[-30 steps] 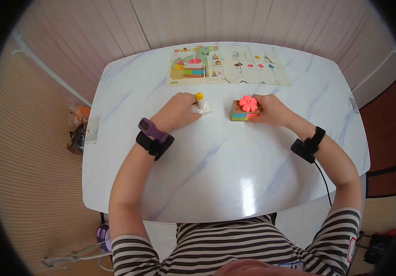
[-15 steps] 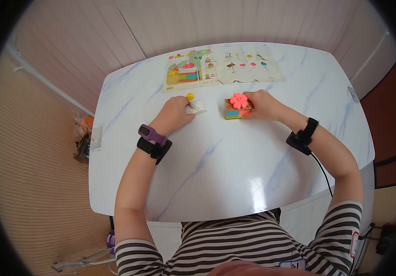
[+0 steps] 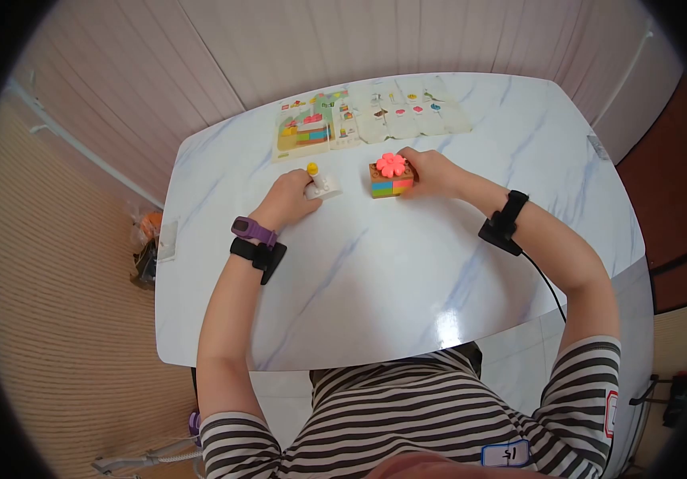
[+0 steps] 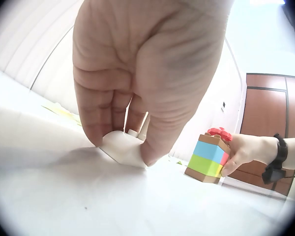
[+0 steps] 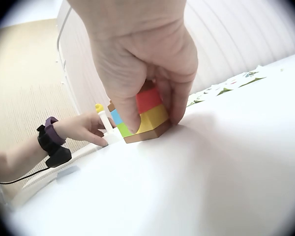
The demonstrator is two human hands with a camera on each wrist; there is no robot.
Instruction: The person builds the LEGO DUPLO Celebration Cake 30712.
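My left hand (image 3: 286, 198) grips a white toy brick (image 4: 122, 148) between thumb and fingers, low at the tabletop. On that brick stands a white candle piece with a yellow flame (image 5: 100, 108). Across a small gap to the right, my right hand (image 3: 437, 174) holds a stack of toy bricks (image 3: 381, 188) from its right side. Brown layers form the stack's top and bottom, with blue, green, red and yellow bricks between them. A pink-red flower piece (image 3: 391, 164) sits on top. In the right wrist view, thumb and fingers press opposite sides of the stack (image 5: 152, 120).
An unfolded instruction sheet (image 3: 371, 116) with brick pictures lies at the back of the white marbled table (image 3: 343, 303). Behind it rises a pale panelled wall (image 3: 407, 40). A cable (image 3: 547, 279) hangs from the right wrist camera (image 3: 501, 233).
The head view has shifted, so table, sheet and hands all appear farther left. Both hands keep their grips, and the bricks keep about the same gap between them.
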